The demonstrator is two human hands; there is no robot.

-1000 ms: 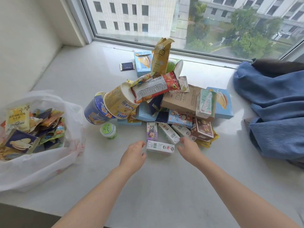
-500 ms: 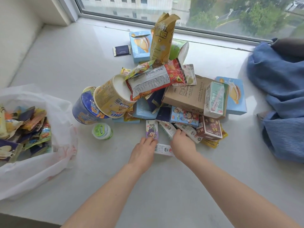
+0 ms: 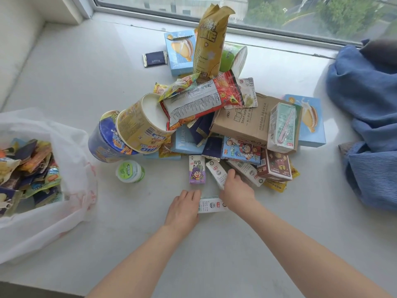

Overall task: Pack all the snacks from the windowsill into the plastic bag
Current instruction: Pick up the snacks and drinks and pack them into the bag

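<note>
Nearest me, both hands have closed in on the front edge of the snack pile point(image 3: 214, 117) since a second ago, when they were hanging short of it with fingers loose. The left hand point(image 3: 184, 208) now rests on the left end of a white carton point(image 3: 211, 204) lying flat on the windowsill point(image 3: 75, 72) just in front of the pile; whether its fingers curl round the carton I cannot tell. The right hand point(image 3: 235, 190) covers that carton's other end, its fingers reaching onto a second white carton point(image 3: 216, 172) at the pile's foot; a firm grip isn't visible there either. A purple grape carton point(image 3: 197, 172) stands just left of that one, a green-lidded tub point(image 3: 130, 171) further left.

So the hands look set to gather the small cartons next. Behind them the pile stays tall: two nested noodle cups point(image 3: 131, 130) on its left flank, a brown cardboard box point(image 3: 247, 119) on its right, a yellow bag point(image 3: 209, 39) upright at the back.

The plastic bag point(image 3: 71, 190) sits well left of the pile, mouth open, already holding wrappers. Most snacks are not yet packed.
</note>
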